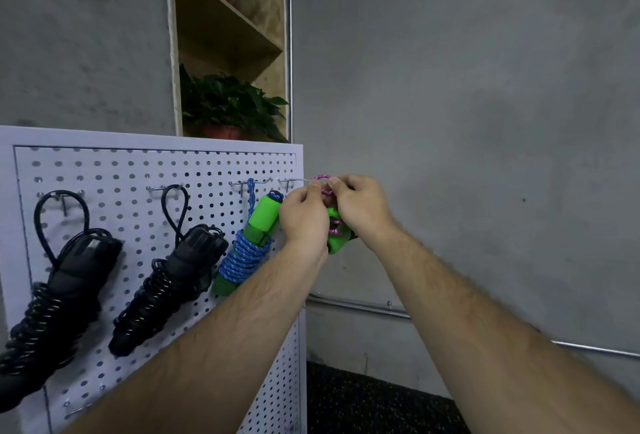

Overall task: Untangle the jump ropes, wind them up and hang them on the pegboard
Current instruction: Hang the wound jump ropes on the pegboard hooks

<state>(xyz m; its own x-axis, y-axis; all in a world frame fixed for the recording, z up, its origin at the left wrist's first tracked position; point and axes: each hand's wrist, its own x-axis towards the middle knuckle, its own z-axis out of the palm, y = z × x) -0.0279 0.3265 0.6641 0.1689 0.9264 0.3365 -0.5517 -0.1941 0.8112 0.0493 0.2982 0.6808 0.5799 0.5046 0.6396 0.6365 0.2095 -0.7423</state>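
A white pegboard (138,170) stands at the left with metal hooks. Two wound black jump ropes (65,271) (173,271) hang from its left hooks. A blue rope with green handles (256,236) hangs from the third hook. My left hand (304,215) and my right hand (360,205) both pinch the loop of a pink jump rope (323,178) at the tip of the rightmost hook (294,180). The pink rope's green handles (336,239) hang between my hands, mostly hidden by them.
A wooden shelf (228,35) with two potted plants (228,104) stands behind the pegboard. Grey concrete wall fills the right side, with a metal conduit (363,305) low along it. Dark speckled floor (363,406) lies below.
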